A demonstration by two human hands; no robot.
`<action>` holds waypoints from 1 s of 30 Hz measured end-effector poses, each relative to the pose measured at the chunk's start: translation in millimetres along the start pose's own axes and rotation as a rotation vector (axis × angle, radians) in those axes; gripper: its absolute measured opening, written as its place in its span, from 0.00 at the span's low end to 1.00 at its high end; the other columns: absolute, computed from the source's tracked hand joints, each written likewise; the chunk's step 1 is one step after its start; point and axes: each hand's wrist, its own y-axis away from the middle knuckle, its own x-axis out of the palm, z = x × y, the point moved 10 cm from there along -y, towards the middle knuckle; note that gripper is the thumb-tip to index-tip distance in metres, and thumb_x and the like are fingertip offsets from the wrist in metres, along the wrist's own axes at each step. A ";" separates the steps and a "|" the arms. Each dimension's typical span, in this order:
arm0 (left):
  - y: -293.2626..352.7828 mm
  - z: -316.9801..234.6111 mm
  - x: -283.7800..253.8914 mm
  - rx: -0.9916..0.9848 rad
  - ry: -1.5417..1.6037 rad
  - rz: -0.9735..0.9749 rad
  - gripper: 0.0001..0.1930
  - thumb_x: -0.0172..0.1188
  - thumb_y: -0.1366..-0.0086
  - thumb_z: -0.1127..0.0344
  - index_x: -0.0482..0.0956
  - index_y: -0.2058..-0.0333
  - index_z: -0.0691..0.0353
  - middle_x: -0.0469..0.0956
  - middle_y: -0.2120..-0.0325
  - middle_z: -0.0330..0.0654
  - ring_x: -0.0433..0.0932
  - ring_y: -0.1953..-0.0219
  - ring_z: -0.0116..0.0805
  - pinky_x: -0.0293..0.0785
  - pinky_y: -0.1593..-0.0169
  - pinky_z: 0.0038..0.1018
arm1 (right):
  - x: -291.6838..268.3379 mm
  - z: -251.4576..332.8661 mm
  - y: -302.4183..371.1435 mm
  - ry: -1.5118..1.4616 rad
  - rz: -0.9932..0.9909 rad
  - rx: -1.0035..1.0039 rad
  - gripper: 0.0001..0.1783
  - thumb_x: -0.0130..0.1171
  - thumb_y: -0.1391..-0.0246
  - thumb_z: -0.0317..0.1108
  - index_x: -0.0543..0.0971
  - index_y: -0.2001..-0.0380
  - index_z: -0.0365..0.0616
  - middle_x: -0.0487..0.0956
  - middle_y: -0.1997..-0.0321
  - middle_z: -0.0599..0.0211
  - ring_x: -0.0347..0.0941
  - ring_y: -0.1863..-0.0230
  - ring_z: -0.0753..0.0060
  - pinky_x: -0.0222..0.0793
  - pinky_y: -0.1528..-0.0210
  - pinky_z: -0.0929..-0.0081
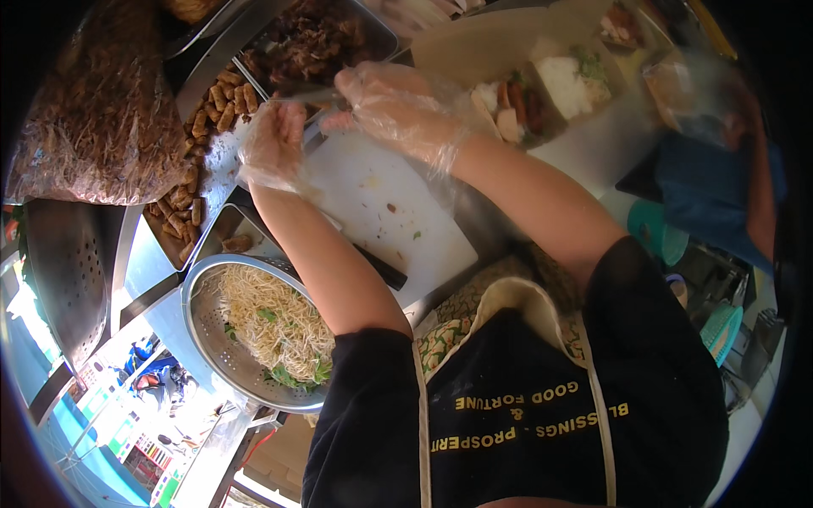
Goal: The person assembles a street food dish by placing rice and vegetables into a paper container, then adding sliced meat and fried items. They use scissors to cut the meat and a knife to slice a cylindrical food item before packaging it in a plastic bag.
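Both my hands wear thin clear plastic gloves and meet above the far end of a white cutting board [381,199]. My left hand [275,144] is closed with fingers curled, beside a metal tray of dark shredded meat [318,38]. Just right of it, my right hand [394,102] reaches leftward with bent fingers at the tray's near edge. What either hand holds is too small and blurred to make out. Dark crumbs and a green scrap lie on the board. A black handle [383,268], perhaps a knife's, shows beside my left forearm.
Small fried rolls [224,102] fill a tray at left, below a big plastic bag of brown shredded food [102,110]. A colander [199,317] holds bean sprouts. Open boxes with white rice [563,85] and sliced meat [512,110] stand right. Another person's arm [758,186] is at far right.
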 end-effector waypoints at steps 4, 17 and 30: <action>-11.9 9.4 -7.4 -0.014 0.016 -0.025 0.11 0.56 0.27 0.66 0.77 0.56 0.69 0.80 0.63 0.45 0.82 0.60 0.36 0.86 0.56 0.26 | 12.0 -11.3 -1.3 -0.180 0.046 0.113 0.25 0.58 0.38 0.55 0.75 0.66 0.39 0.77 0.67 0.55 0.77 0.60 0.50 0.73 0.60 0.55; -16.7 -32.0 -43.8 0.340 -0.432 0.251 0.17 0.52 0.28 0.56 0.78 0.47 0.56 0.82 0.52 0.43 0.80 0.49 0.43 0.75 0.43 0.34 | 45.5 -27.5 19.5 -0.595 0.740 0.670 0.50 0.32 0.38 0.78 0.78 0.53 0.36 0.80 0.70 0.58 0.76 0.72 0.63 0.73 0.66 0.67; 186.7 -13.5 138.8 0.827 -0.672 0.352 0.08 0.54 0.26 0.67 0.75 0.56 0.65 0.80 0.58 0.46 0.79 0.54 0.36 0.76 0.47 0.32 | -71.7 -23.9 158.3 -0.875 0.663 0.695 0.51 0.36 0.38 0.77 0.79 0.57 0.31 0.82 0.68 0.57 0.77 0.72 0.70 0.74 0.68 0.68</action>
